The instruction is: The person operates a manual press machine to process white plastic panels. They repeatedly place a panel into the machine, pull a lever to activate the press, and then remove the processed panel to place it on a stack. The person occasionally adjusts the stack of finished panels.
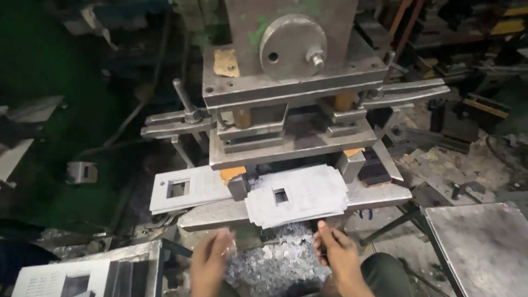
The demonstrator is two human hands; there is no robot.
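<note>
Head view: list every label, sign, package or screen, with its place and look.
Torn tan sticker: upper left of the press face, ragged rectangle.
Green paint patches: press face beside the round steel disc; not a label.
No packages, signs or screens.

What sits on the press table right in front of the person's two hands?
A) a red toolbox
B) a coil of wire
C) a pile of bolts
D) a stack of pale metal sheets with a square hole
D: a fanned stack of pale sheets with a square cut-out lies on the press table, just beyond the left hand and right hand.
</note>
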